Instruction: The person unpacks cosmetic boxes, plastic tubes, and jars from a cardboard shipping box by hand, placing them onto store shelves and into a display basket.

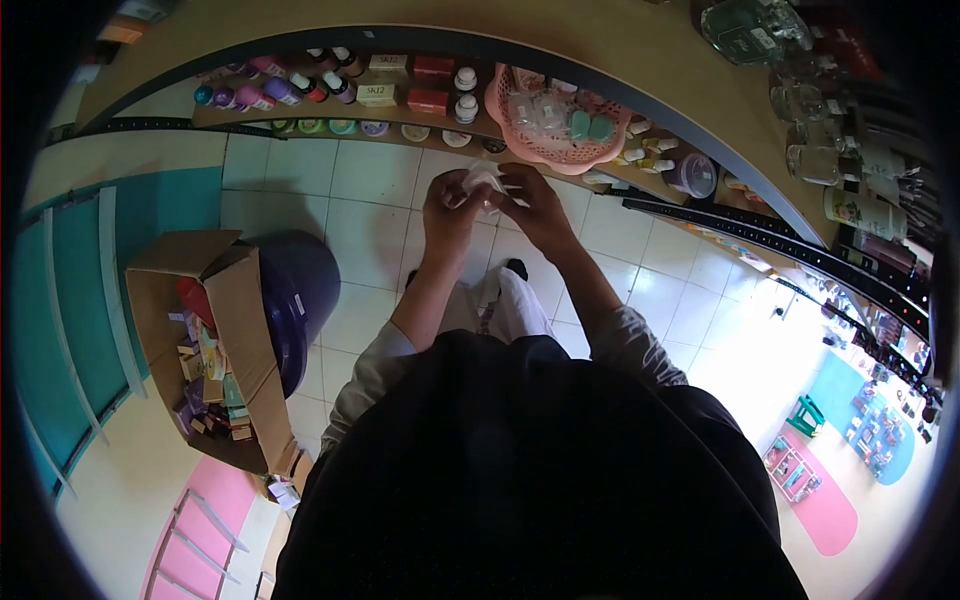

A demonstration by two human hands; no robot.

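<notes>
Both of my hands are close together at the upper middle, above the tiled floor and just in front of the shelf edge. My left hand (449, 208) has its fingers closed on a small whitish, translucent item (484, 180). From the other side, my right hand (533, 205) pinches the same item. What exactly the item is cannot be made out. Just beyond the hands, a pink perforated basket (562, 155) stands on the shelf, holding small clear packs and teal items (590, 127).
A shelf (225, 118) carries small bottles (283, 92), SK12 boxes (377, 95) and red boxes (428, 101). Glass bottles stand at the upper right. An open carton (250, 310) of small boxes leans by a dark purple bin (305, 285) at left. A green stool (805, 415) is far right.
</notes>
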